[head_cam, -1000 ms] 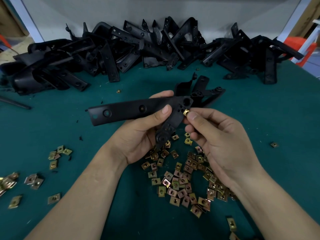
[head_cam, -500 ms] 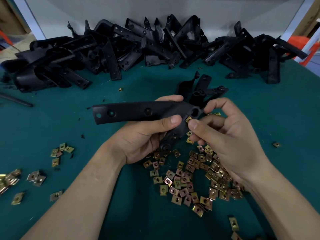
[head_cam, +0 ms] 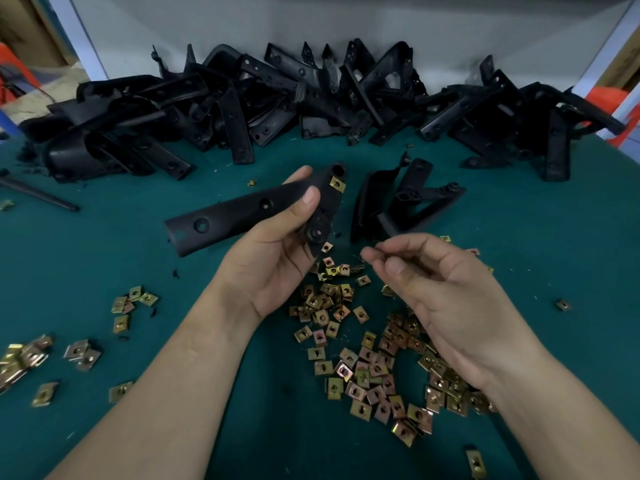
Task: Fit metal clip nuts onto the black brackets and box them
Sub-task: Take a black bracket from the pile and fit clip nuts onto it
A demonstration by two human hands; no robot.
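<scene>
**Clerk:** Views on file?
**Keeper:** One. Head-worn wide-angle camera, facing forward and down onto the green table (head_cam: 519,271).
**Clerk:** Range?
**Keeper:** Close. Left hand (head_cam: 273,258) and right hand (head_cam: 446,306) fill mid-frame, with the forearms entering from 6 o'clock.
**Clerk:** Field limits?
**Keeper:** Black bracket (head_cam: 239,216) is held just 11 o'clock of centre. Loose clip nuts (head_cam: 363,358) lie toward 5 o'clock. Bracket heap (head_cam: 311,98) spans 12 o'clock, under the grey wall (head_cam: 346,19).
</scene>
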